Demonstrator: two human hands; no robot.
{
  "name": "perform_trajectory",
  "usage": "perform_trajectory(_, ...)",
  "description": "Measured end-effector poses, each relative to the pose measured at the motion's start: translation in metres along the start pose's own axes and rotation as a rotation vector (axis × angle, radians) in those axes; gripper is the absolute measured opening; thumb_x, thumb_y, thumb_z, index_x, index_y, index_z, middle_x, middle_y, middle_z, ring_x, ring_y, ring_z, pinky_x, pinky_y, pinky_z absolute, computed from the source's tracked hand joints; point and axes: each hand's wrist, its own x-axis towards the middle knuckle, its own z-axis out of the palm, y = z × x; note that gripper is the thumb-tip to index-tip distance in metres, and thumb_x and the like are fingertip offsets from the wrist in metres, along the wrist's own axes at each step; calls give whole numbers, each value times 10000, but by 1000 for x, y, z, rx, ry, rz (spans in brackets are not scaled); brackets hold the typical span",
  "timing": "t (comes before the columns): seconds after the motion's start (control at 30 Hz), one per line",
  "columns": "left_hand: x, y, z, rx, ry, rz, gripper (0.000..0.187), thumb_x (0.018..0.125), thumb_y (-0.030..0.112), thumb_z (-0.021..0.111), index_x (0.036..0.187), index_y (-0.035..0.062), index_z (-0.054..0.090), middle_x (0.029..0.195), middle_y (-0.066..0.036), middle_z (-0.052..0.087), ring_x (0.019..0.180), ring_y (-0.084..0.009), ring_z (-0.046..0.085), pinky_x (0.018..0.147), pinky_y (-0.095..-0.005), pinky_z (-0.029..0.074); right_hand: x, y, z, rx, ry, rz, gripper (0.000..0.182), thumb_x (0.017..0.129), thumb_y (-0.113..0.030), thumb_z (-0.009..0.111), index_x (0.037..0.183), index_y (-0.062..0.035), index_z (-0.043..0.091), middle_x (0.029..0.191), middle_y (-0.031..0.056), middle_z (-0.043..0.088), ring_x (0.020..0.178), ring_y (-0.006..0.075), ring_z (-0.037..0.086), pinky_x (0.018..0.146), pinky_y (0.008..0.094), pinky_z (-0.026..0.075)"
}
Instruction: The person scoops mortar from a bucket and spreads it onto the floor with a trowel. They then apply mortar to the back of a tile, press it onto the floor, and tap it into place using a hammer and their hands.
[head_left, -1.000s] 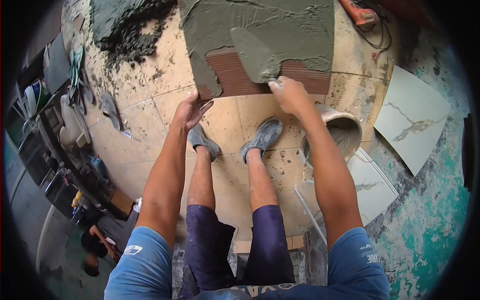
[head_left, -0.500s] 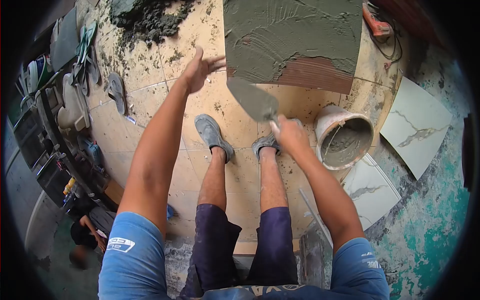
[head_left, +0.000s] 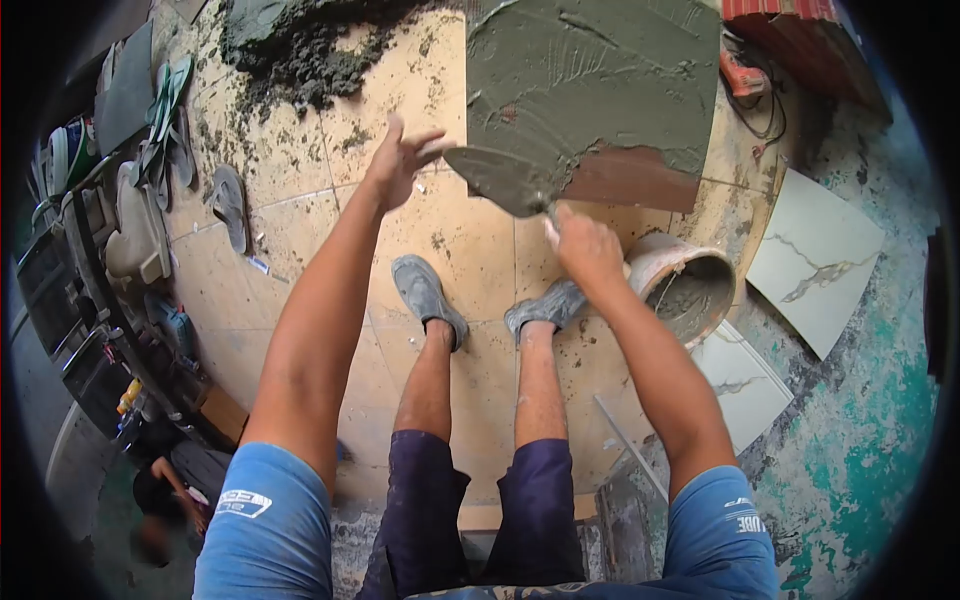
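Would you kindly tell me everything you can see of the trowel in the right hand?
The trowel has a flat, pointed metal blade, coated all over in wet grey mortar. The right hand grips its handle, which is mostly hidden by the fingers. The blade lies nearly level, tip pointing toward the open left hand, and overlaps the lower left edge of the mortar-covered tile. Whether it touches the tile is unclear.

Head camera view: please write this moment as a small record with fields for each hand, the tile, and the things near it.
left hand: open, fingers spread, at the left edge of the tile
right hand: closed on the handle of the pointed metal trowel
square tile coated with grey mortar: mostly covered; a brown bare patch remains at its lower right
trowel blade: carries mortar, lies over the tile's lower left edge
round bucket with grey mortar: on the floor, right of the grey shoes
white marbled tile: flat on the floor at right
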Motion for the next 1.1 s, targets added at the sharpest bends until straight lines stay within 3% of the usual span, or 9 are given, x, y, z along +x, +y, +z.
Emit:
perform_trajectory(0.07,-20,-12,-10,-2,41,-20,967,868,782,95,1446,61,378,1432,-127,470,1451,-284,177,1117,-533,-146,44,8,-27,-76,70,-8,290,934,-367,504,951,-88,578,838,192,678,793,395,671,697,504,533)
perform_trajectory(0.27,-88,-91,-44,29,211,-96,862,928,707,156,1449,55,369,1415,-158,481,1434,-273,228,1134,-527,-94,147,9,-132,-229,143,-9,321,937,-404,508,1014,-106,599,946,179,689,901,387,670,763,494,539)
perform_trajectory(0.33,-110,-130,-58,20,242,-118,828,941,682,265,1422,22,403,1358,-158,535,1385,-240,336,1152,-499,66,173,6,-156,-276,187,-7,353,935,-421,512,1069,-108,604,996,188,682,953,392,656,803,499,527)
perform_trajectory(0.43,-139,-153,-48,48,251,-105,747,959,633,319,1436,65,401,1373,-142,524,1362,-254,372,1140,-494,146,200,2,-182,-300,194,-15,375,938,-427,502,1112,-111,605,1035,197,674,987,398,644,833,503,515)
perform_trajectory(0.6,-108,-106,19,-37,227,-168,615,993,493,391,1482,126,331,1461,-157,421,1368,-304,364,1132,-459,214,229,9,-209,-354,208,-7,395,949,-430,470,1126,-103,601,1093,208,657,1035,403,626,866,509,496)
perform_trajectory(0.7,-69,-92,47,-62,137,-60,613,991,425,448,1492,104,299,1479,-144,399,1359,-298,380,1110,-471,265,235,21,-215,-318,262,35,407,951,-425,474,1118,-76,598,1099,221,651,1042,411,619,873,515,490)
perform_trajectory(0.77,-53,-85,63,-150,222,17,600,988,367,476,1489,88,300,1475,-141,405,1353,-293,387,1097,-470,292,219,20,-213,-281,295,108,413,951,-425,474,1114,-67,599,1100,227,649,1044,415,616,878,513,488)
perform_trajectory(0.83,-47,-83,71,-158,248,43,589,987,358,477,1482,82,318,1465,-138,418,1345,-290,396,1092,-470,295,207,27,-213,-160,338,231,431,951,-428,474,1098,-44,602,1100,251,640,1059,430,603,907,507,474)
perform_trajectory(1.1,-50,-77,83,-58,336,-2,548,967,326,508,1441,71,406,1410,-112,476,1313,-270,426,1066,-464,313,202,96,-172,53,307,318,482,939,-421,478,1147,-5,602,1144,280,613,1097,446,573,935,501,453)
